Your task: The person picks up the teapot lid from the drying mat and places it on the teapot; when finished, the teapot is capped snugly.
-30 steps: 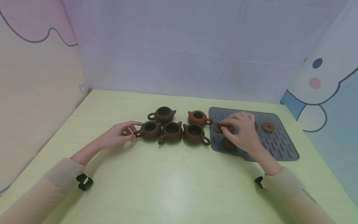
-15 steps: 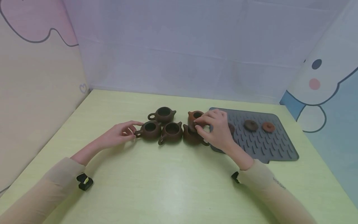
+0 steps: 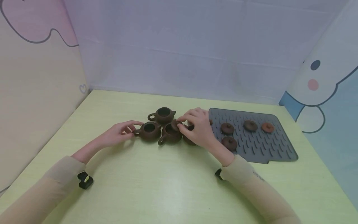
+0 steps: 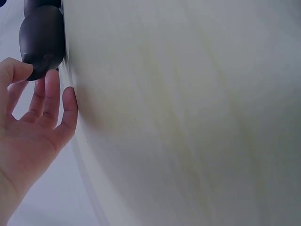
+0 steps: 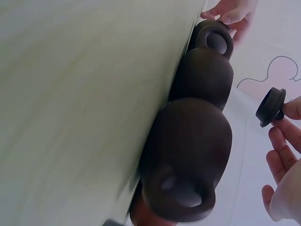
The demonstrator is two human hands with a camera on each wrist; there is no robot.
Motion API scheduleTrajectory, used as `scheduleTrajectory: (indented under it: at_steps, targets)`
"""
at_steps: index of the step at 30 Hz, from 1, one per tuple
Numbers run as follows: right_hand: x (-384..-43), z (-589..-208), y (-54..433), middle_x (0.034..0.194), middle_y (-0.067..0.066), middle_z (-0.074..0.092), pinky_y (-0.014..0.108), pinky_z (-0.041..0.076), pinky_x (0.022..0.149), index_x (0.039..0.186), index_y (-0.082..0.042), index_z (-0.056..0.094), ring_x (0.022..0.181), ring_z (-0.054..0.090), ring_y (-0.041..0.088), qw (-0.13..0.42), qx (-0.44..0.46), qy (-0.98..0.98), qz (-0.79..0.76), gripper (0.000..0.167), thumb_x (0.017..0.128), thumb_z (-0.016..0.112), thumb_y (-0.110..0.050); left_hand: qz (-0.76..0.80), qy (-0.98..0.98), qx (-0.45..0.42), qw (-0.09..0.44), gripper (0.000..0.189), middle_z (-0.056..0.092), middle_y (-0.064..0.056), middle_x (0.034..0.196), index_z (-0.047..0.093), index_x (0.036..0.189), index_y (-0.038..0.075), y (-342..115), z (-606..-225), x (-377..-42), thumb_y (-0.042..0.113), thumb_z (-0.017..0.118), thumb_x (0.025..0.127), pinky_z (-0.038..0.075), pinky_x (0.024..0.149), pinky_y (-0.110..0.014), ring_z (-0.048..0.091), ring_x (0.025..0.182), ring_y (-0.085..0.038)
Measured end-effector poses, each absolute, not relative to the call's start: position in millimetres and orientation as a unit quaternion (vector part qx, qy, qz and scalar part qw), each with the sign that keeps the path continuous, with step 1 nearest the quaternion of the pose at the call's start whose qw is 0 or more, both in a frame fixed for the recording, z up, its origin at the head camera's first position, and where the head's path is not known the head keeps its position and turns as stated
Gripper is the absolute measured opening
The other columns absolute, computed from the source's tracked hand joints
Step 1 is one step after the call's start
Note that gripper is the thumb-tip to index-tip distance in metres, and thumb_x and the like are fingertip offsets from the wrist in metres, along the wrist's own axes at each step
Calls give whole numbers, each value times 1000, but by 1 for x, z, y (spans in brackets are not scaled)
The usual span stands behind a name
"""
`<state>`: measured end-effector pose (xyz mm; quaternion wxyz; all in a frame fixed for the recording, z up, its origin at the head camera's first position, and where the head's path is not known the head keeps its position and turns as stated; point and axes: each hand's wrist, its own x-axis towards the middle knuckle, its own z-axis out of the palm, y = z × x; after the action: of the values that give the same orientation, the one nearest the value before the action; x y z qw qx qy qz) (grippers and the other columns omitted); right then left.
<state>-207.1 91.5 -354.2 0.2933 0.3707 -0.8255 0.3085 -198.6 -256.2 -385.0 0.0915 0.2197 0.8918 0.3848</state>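
Note:
My left hand [image 3: 118, 134] holds a small dark brown teapot [image 3: 152, 135], thumb at its handle and index finger reaching its rim. In the left wrist view, thumb and fingers close on that handle. My right hand [image 3: 199, 128] pinches a dark teapot lid [image 5: 271, 107] by its knob. The lid hangs tilted over the right side of the middle teapot's mouth [image 3: 168, 128]; in the right wrist view it is clear of the pots. Another brown teapot [image 3: 189, 140] is partly covered by my right hand. Behind the row stands one more lidless brown teapot [image 3: 165, 116].
A grey ridged mat [image 3: 260, 149] lies at the right, bearing two dark lids in front, another brown lid [image 3: 250, 125] and a reddish lid [image 3: 267, 127]. The reddish teapot is mostly hidden behind my right hand. A cloth wall [image 3: 181, 62] stands behind the table [image 3: 156, 186].
My right hand has lifted a lid off the mat and carried it left, past the reddish teapot, to the middle teapot. My left hand has stayed at the left teapot.

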Motion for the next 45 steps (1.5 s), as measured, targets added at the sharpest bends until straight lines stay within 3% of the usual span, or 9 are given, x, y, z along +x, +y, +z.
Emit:
scheduleTrajectory:
  at_steps: [13, 20, 28, 33, 45]
  targets:
    - [-209, -353, 60, 89, -2, 69, 49, 36, 94, 90, -19, 77, 95, 55, 20, 270, 359, -835, 319, 8, 89, 70, -23, 397, 876, 244, 126, 55, 61, -14, 113, 52, 143, 23, -266, -386, -215, 0, 52, 93, 51, 74, -29, 63, 92, -22]
    - [-209, -351, 41, 93, -3, 69, 48, 36, 95, 94, -20, 77, 95, 54, 19, 251, 351, -844, 319, 9, 89, 71, -25, 425, 856, 244, 167, 55, 52, -16, 112, 51, 144, 21, -269, -381, -218, -1, 45, 95, 50, 73, -29, 58, 79, -19]
    - [-211, -352, 19, 98, -4, 69, 46, 37, 95, 100, -23, 76, 99, 54, 18, 218, 337, -872, 281, 13, 92, 69, -30, 436, 850, 224, 194, 53, 48, -16, 115, 50, 145, 24, -268, -378, -217, 2, 42, 98, 54, 81, -32, 56, 92, -23]
    - [-213, -352, 9, 99, -5, 69, 45, 36, 94, 102, -24, 77, 99, 53, 17, 195, 333, -881, 274, 15, 92, 70, -33, 447, 843, 222, 200, 51, 48, -16, 117, 49, 146, 20, -268, -377, -216, 3, 42, 99, 55, 85, -34, 56, 97, -24]
    - [-217, -354, -1, 102, -7, 68, 41, 36, 90, 102, -27, 76, 96, 52, 15, 155, 328, -899, 247, 18, 91, 68, -40, 459, 835, 232, 194, 47, 51, -21, 121, 47, 147, 13, -271, -379, -216, 5, 44, 101, 56, 87, -35, 61, 97, -21]
